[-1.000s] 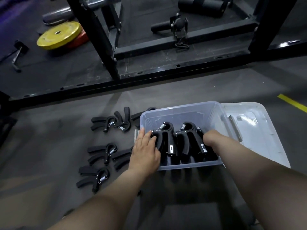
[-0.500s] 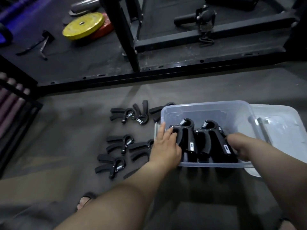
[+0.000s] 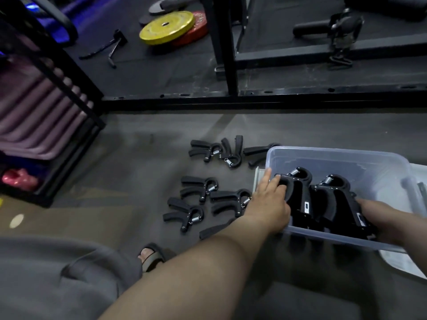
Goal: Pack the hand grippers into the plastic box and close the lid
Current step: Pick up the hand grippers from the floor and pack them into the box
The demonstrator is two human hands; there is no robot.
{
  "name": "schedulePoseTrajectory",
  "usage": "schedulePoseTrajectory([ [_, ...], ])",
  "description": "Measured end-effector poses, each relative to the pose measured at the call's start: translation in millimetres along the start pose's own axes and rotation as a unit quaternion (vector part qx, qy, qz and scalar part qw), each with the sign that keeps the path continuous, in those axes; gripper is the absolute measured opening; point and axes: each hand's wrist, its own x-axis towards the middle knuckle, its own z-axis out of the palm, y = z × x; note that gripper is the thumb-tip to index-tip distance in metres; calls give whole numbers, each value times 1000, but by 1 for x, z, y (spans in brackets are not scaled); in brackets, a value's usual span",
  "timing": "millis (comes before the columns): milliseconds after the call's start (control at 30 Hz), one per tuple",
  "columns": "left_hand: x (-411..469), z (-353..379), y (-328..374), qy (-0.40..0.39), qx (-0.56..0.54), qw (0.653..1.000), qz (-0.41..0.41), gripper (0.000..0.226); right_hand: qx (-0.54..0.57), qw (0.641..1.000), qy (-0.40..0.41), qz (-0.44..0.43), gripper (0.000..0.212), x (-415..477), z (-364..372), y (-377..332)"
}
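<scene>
Inside the plastic box point(image 3: 342, 155), hand grippers point(image 3: 300, 195) stand upright; springs point(image 3: 294, 172) on top.

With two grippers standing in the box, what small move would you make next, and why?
Probably free the left hand and reach for the nearest floor gripper beside the plastic box: two boxed grippers stand inside; several more lie outside.

Dim light, soft shadows on the floor point(image 3: 143, 139); faint sheen on the plastic box point(image 3: 323, 153), blue glow point(image 3: 57, 31) far left, edges bend, slight blur.
</scene>
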Motion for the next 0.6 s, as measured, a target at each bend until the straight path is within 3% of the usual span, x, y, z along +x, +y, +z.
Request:
schedulePoseTrajectory([
  [200,-16,0,-23,43,-39,998,38,51,-66,992,91,-58,15,-12,13,-27],
  [300,-22,3,-40,55,-1,997,62,55,-137,971,154,-122,22,-8,25,-45],
  [433,-29,0,-58,70,48,992,89,59,-249,937,176,-169,37,-11,57,-66],
  [500,-32,-3,-63,63,33,996,60,59,-327,907,192,-183,49,-11,74,-71],
  [600,-36,-7,-77,49,-26,997,-45,57,-393,865,197,-242,47,-16,103,-73],
])
